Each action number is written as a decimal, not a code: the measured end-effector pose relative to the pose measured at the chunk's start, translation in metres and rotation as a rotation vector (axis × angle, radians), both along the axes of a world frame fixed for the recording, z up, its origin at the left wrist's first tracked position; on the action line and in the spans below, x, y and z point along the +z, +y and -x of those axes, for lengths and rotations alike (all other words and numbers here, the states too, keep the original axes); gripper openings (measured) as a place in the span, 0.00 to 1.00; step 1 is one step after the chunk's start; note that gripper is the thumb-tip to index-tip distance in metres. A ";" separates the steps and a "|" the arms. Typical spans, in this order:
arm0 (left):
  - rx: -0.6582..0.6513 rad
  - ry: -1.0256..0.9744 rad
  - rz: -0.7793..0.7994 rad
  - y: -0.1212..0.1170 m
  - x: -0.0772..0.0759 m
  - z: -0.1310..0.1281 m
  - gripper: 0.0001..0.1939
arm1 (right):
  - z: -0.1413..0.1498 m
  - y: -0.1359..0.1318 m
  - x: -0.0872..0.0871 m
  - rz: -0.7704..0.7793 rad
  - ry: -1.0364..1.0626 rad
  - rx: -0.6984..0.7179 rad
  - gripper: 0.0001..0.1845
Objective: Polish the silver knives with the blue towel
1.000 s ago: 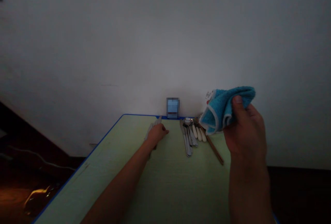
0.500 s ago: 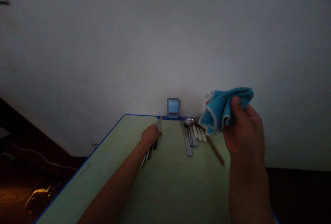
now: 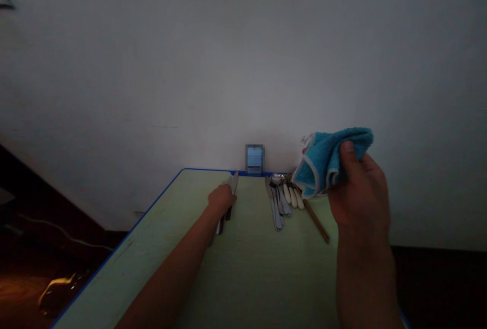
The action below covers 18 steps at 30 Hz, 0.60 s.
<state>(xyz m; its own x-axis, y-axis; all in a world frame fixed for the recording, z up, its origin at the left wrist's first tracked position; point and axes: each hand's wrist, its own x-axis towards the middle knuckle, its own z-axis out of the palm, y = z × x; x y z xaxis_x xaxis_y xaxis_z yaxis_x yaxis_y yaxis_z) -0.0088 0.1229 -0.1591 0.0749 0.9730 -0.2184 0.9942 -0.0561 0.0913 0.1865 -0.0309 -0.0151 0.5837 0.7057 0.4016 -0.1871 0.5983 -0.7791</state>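
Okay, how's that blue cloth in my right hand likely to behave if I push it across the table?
The blue cloth is probably floppy, judging by its folds drooping from your right hand. Its fuzzy-looking surface may drag on the table, and its curled edges suggest it could bunch up.

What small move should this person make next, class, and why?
Perhaps lift the knife with the left hand. That hand is right at the knife, though its grip is partly hidden, and the right hand holds a bunched blue cloth, apart from the knife.
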 end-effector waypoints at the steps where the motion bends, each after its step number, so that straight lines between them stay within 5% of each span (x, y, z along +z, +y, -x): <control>1: 0.001 0.003 0.000 0.000 0.000 0.000 0.16 | 0.000 0.000 0.000 0.004 0.001 -0.004 0.07; 18: -0.075 0.079 -0.016 -0.002 0.001 -0.010 0.15 | -0.001 0.000 -0.001 0.038 -0.008 -0.004 0.08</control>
<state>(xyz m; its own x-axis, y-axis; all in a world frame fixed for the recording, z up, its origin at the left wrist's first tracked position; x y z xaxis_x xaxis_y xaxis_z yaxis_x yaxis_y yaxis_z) 0.0014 0.1212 -0.1586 0.1309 0.9686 -0.2114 0.9913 -0.1314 0.0114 0.1873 -0.0312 -0.0157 0.5833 0.7182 0.3793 -0.1784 0.5689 -0.8028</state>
